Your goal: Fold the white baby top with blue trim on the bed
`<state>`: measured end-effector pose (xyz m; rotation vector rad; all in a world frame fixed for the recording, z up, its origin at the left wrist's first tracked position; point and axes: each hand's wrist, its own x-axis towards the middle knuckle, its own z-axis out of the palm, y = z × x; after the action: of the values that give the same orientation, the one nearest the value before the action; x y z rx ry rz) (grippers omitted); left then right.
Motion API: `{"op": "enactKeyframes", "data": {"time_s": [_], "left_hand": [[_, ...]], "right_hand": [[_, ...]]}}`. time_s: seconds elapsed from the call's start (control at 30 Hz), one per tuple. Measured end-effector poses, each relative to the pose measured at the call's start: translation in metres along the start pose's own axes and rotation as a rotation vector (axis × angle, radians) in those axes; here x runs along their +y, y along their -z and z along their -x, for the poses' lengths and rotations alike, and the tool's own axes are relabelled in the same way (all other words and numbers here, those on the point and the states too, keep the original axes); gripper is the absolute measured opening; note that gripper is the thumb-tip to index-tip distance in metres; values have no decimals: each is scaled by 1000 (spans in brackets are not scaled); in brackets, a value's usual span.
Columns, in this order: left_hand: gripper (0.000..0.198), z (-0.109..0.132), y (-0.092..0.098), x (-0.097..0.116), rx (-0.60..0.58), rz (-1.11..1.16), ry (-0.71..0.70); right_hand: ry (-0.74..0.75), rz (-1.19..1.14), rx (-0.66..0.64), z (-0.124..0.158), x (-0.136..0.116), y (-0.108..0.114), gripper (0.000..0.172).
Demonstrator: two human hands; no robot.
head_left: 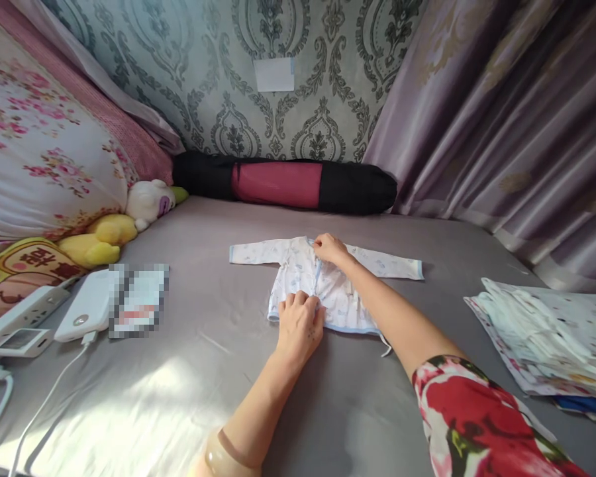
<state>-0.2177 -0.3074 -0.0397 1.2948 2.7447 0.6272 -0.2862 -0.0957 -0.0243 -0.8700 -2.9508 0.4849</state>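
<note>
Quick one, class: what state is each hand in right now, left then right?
Left hand: curled, low on the shirt; whether it grips cannot be told.
Right hand: closed, pinching the shirt at its neckline.

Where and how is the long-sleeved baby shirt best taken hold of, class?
Probably pinch the baby shirt at both shoulders, from above, one hand per side. It lies flat with sleeves spread sideways, so that grip should lift it evenly. The right hand is at the neckline, the left hand near the hem.
</note>
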Motion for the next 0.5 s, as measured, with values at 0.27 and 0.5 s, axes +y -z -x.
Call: {"op": "enactKeyframes", "data": {"time_s": [0.27, 0.5], "left_hand": [[15, -2, -1, -3, -59, 64, 5], [19, -4, -3, -8, -76, 81, 23]], "right_hand": [[-216, -128, 42, -43, -29, -17, 31], [-109, -44, 220, -34, -28, -43, 25]]}}
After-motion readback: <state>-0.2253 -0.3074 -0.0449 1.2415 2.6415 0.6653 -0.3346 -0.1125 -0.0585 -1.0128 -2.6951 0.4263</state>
